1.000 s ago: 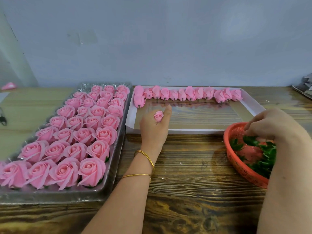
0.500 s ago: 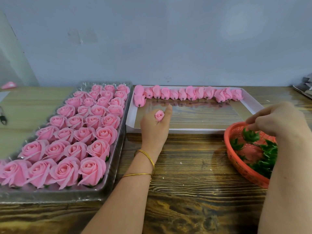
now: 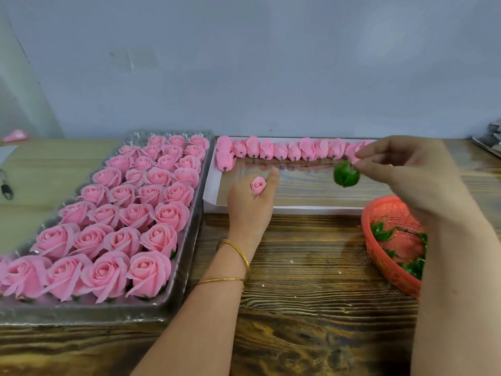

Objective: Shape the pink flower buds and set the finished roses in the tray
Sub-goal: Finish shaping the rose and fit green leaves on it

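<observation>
My left hand holds a small pink bud upright between its curled fingers, over the near edge of the white box. My right hand pinches a green leaf cup in its fingertips, raised above the box and to the right of the bud. A row of unshaped pink buds lies along the far side of the box. Finished pink roses fill the clear plastic tray on the left in rows.
An orange mesh basket with green leaf cups stands at the right, partly behind my right forearm. The wooden tabletop runs to a grey wall behind. A small pink item lies at the far left.
My right hand has lifted out of the orange basket with a green leaf cup and moved up and left over the box. My left hand has stayed put with the bud.
</observation>
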`<action>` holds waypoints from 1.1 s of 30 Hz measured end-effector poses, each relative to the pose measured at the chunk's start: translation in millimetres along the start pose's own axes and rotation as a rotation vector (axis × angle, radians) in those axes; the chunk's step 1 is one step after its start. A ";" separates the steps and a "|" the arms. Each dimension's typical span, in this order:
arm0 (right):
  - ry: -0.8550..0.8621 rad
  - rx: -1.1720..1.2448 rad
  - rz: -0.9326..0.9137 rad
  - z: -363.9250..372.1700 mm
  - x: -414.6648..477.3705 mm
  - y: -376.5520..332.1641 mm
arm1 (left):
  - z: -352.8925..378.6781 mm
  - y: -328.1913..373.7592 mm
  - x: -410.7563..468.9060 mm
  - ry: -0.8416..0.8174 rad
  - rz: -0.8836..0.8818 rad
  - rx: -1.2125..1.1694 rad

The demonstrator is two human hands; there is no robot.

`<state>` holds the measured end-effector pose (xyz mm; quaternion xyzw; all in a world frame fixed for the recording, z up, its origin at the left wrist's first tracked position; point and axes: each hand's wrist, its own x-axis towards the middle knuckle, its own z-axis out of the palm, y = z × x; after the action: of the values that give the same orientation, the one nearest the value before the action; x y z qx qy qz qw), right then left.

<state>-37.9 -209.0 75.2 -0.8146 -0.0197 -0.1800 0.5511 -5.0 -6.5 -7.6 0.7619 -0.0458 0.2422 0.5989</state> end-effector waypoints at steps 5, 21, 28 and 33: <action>-0.210 0.008 -0.005 30.0 -2.9 -4.5 | -1.0 0.2 -1.5 -0.006 0.030 -0.027; -0.215 0.099 0.047 70.5 -1.8 9.5 | -1.3 3.5 -1.2 -0.068 -0.094 -0.123; -0.204 0.040 0.023 74.8 -0.6 12.3 | -1.3 -1.2 -1.5 -0.088 -0.125 -0.130; -0.273 0.099 0.050 74.6 -1.4 10.4 | -0.7 -2.9 0.1 -0.054 -0.104 -0.105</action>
<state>-16.5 -145.3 41.0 -0.8035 -0.0829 -0.0524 0.5872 -4.0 -5.1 -10.0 0.7370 -0.0349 0.1874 0.6485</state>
